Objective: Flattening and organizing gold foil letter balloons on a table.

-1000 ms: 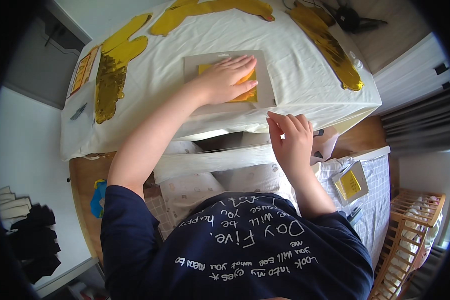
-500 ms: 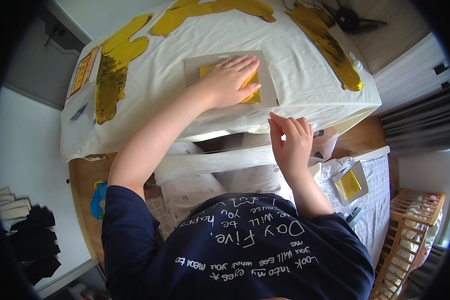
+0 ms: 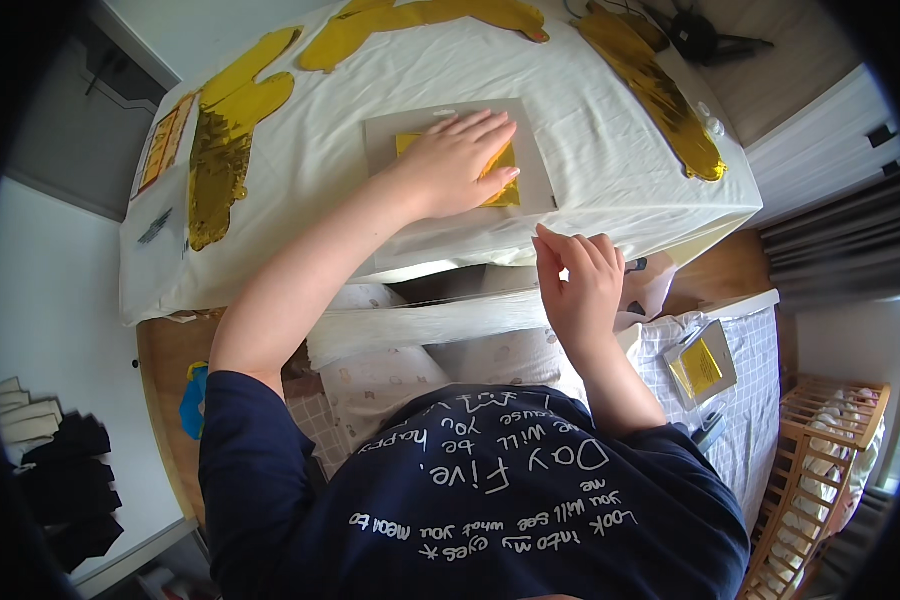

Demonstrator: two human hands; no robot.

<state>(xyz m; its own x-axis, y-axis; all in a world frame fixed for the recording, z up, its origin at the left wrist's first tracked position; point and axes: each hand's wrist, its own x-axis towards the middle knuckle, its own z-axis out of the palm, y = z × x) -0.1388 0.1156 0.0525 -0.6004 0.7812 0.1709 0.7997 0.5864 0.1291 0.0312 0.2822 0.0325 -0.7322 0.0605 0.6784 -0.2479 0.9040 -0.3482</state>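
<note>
My left hand (image 3: 455, 168) lies flat with its fingers stretched out over a shiny gold-yellow square (image 3: 508, 192) on a grey board (image 3: 536, 165). Much of the square is hidden under the palm. The board rests near the front edge of the cloth-covered table. Just off that edge, to the right, my right hand (image 3: 582, 285) is closed in a pinch, thumb against forefinger. Whatever its fingertips hold is too fine to make out. A bundle of white threads (image 3: 420, 328) stretches across my lap, its right end beside my right hand.
Gold foil balloons, flat, lie on the white tablecloth (image 3: 310, 150): one at left (image 3: 220, 160), one at back (image 3: 420, 20), one at right (image 3: 670, 110). Another board with a yellow square (image 3: 700, 368) lies on checked cloth at right, near a wooden crib (image 3: 805, 480).
The board and the gold square have shifted very slightly left under my left hand. My right hand keeps its pinch in nearly the same place.
</note>
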